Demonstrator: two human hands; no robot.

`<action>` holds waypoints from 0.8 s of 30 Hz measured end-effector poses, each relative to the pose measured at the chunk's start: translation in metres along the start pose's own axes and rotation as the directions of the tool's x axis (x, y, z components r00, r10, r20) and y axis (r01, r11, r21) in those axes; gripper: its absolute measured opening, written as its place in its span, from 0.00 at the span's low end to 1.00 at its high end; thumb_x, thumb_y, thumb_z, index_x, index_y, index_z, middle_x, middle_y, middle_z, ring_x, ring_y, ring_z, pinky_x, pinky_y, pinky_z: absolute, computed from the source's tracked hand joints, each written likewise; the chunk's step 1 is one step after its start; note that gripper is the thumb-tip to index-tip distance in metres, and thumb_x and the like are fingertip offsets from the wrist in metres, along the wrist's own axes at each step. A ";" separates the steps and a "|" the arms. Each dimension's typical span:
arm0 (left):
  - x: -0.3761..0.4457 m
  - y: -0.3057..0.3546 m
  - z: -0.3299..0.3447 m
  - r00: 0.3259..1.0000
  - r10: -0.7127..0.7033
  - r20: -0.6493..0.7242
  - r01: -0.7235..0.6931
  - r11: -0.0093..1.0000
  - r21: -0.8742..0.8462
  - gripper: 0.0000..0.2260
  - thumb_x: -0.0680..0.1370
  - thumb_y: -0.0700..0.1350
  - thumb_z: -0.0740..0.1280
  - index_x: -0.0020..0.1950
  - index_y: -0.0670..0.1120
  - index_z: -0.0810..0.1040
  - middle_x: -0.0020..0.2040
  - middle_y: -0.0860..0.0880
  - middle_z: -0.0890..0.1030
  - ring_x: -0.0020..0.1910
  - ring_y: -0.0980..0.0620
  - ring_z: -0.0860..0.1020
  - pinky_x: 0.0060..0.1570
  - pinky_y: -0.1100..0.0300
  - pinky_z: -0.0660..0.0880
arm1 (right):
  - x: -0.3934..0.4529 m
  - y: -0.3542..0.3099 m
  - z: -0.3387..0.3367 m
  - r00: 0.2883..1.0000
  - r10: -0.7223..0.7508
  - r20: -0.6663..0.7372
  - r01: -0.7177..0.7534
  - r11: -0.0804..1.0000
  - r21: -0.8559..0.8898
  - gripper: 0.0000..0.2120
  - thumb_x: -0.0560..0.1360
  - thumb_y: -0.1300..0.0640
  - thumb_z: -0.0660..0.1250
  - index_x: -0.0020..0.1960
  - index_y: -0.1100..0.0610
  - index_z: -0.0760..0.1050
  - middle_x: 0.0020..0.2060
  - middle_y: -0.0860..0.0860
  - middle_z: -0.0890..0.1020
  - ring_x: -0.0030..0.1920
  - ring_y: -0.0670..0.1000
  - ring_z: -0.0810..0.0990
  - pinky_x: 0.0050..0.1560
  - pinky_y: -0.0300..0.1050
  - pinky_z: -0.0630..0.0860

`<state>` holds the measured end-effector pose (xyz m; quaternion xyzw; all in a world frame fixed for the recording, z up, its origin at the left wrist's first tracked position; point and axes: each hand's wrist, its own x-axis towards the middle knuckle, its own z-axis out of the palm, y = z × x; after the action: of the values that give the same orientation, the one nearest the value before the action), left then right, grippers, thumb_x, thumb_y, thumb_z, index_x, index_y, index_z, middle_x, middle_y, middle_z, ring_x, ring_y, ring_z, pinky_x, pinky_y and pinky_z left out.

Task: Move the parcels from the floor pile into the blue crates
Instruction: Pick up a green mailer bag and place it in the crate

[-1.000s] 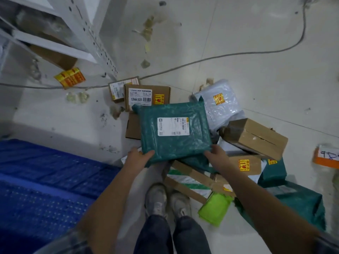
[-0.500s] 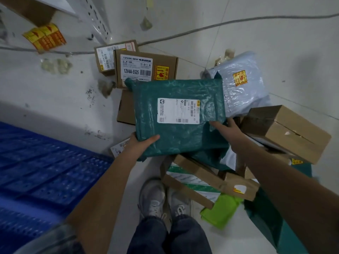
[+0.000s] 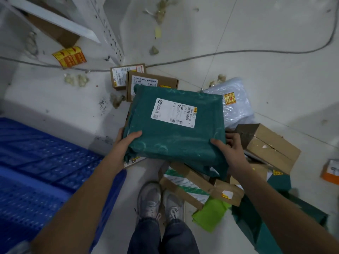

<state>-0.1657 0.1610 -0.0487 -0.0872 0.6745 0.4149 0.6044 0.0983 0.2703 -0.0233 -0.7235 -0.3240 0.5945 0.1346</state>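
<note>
Nearest us, our two grey sneakers [image 3: 160,200] stood on the pale floor [image 3: 275,43], with the perforated blue plastic crate [image 3: 42,162] close at our left side. Just beyond, our left hand [image 3: 123,143] and right hand [image 3: 228,153] held the large flat dark green plastic mailer with the white shipping label [image 3: 176,129], each gripping a near corner, thumbs curled over its top face and fingers wrapped out of sight beneath. Against the frames half a second and a second before, the mailer had risen clear of the pile and come closer to us; we judged the lift done, with the carry over to the crate still to come. Under and beyond it lay the remaining parcels: a brown cardboard box [image 3: 271,145] to the right, a lime green bag [image 3: 209,215], a pale grey poly bag [image 3: 236,107], and a labelled kraft carton [image 3: 152,81] half covered by the mailer. The crate's inside was cut off at the frame edge, so we could not tell how full it was. The label's print was too small to read
</note>
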 end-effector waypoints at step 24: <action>-0.179 0.023 -0.028 0.991 0.077 -0.106 -0.119 0.870 -0.479 0.40 0.58 0.55 0.76 0.69 0.53 0.69 0.63 0.49 0.79 0.61 0.47 0.78 0.61 0.46 0.75 | -0.230 0.005 0.051 0.936 0.100 0.337 -0.267 0.825 0.497 0.54 0.46 0.52 0.82 0.69 0.51 0.63 0.65 0.58 0.75 0.59 0.58 0.77 0.63 0.60 0.71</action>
<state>-0.1556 0.0884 0.1186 -0.2184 0.5775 0.5965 0.5128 0.0324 0.1118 0.1386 -0.5876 -0.0897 0.7727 0.2225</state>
